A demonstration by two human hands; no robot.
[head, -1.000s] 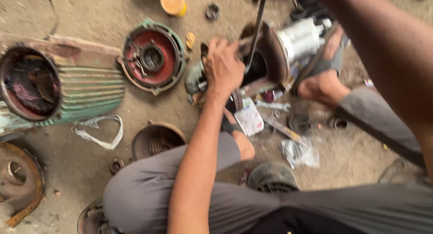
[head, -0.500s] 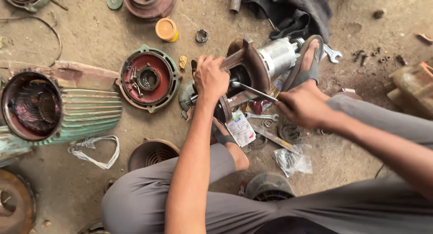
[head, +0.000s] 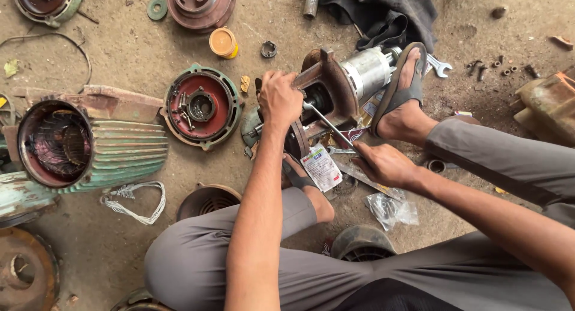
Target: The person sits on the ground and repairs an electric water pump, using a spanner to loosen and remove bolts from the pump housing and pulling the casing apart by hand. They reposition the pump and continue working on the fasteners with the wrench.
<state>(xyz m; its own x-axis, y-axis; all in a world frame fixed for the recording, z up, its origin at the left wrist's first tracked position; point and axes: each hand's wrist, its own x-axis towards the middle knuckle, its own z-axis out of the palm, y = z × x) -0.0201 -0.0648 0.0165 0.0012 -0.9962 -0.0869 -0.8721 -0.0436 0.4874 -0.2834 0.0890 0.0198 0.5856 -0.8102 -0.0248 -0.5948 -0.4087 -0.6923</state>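
Observation:
A rusty motor rotor assembly with a silver cylinder lies on the dirt floor, braced by my sandalled foot. My left hand grips its near end plate from above. My right hand is shut on a long metal rod whose far tip rests against the centre of the end plate.
A green ribbed motor housing lies at left. A red and green end cover sits beside the rotor. An orange tin, a spanner, loose bolts, a plastic bag and dark cloth surround me.
My right hand came down from above with the rod and now holds it low, angled into the end plate. The view shifted down, showing more floor at the top.

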